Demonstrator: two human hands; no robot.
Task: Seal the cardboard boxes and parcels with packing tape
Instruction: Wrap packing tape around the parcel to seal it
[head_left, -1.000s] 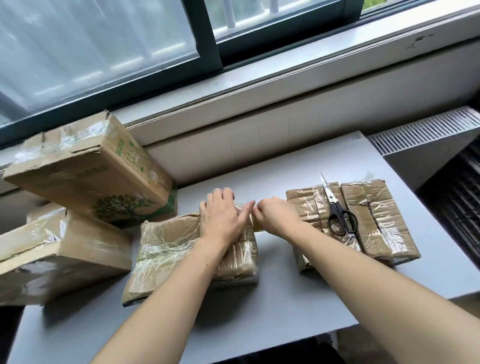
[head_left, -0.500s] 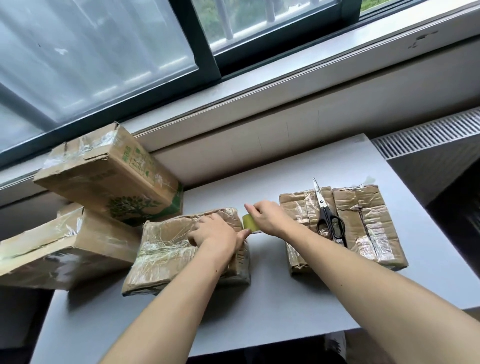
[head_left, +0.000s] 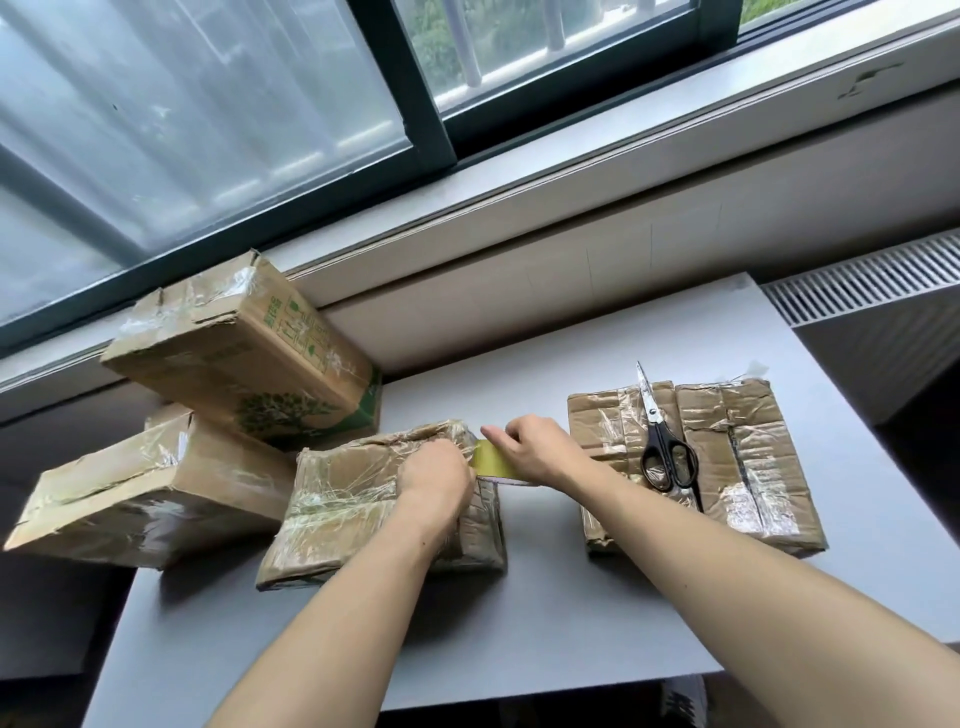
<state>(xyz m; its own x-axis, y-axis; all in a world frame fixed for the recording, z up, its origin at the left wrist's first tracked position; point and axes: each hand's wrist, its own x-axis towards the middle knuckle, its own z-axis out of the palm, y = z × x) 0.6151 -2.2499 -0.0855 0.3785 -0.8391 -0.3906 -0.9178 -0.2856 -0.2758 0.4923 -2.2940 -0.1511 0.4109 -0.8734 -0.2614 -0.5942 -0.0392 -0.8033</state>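
A brown parcel (head_left: 337, 499) wrapped in clear tape lies at the table's middle left. My left hand (head_left: 434, 480) rests on its top right corner with fingers curled, thumb at the end of the yellowish packing tape (head_left: 492, 460). My right hand (head_left: 530, 449) grips the tape just to the right of the parcel, fingers curled over it. A short stretch of tape shows between the two hands. Most of the roll is hidden under my right hand.
Black-handled scissors (head_left: 665, 449) lie on two taped parcels (head_left: 748, 457) to the right. Two larger cardboard boxes (head_left: 234, 353) (head_left: 130, 488) are stacked at the left against the window ledge. The grey table (head_left: 545, 623) ends close to me; a radiator grille (head_left: 857, 280) is at the right.
My left hand has gone from lying flat to curling down onto the parcel's corner. My right hand has drawn the tape slightly rightward, exposing a yellowish stretch. The view has tilted upward.
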